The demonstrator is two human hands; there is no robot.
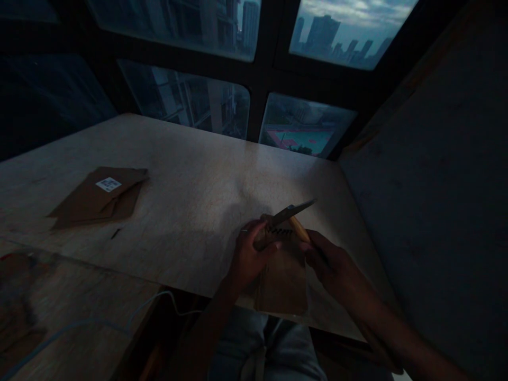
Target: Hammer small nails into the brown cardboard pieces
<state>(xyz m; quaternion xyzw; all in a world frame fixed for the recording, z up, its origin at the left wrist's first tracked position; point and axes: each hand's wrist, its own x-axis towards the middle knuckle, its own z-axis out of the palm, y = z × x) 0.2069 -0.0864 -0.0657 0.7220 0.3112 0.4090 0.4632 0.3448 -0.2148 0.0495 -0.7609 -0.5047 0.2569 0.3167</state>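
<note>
My left hand (pixel 252 256), with a ring on one finger, is closed on the upper end of a brown cardboard piece (pixel 283 283) at the table's near edge. My right hand (pixel 333 262) grips a tool with a light wooden handle (pixel 299 229), held over the right side of the cardboard. Between the hands a dark, narrow flat piece (pixel 291 212) slants up to the right; whether it belongs to the tool I cannot tell. A row of dark slanted marks (pixel 281 231) shows beneath it. Dim light hides the fine detail of both grips.
Brown cardboard sheets or mailers (pixel 99 198), one with a white label (pixel 108 184), lie on the pale table (pixel 190 196) at left. A small dark strip (pixel 116 233) is near them. A white cable (pixel 95 320) crosses the lower left. Windows stand behind, a wall (pixel 440 174) at right.
</note>
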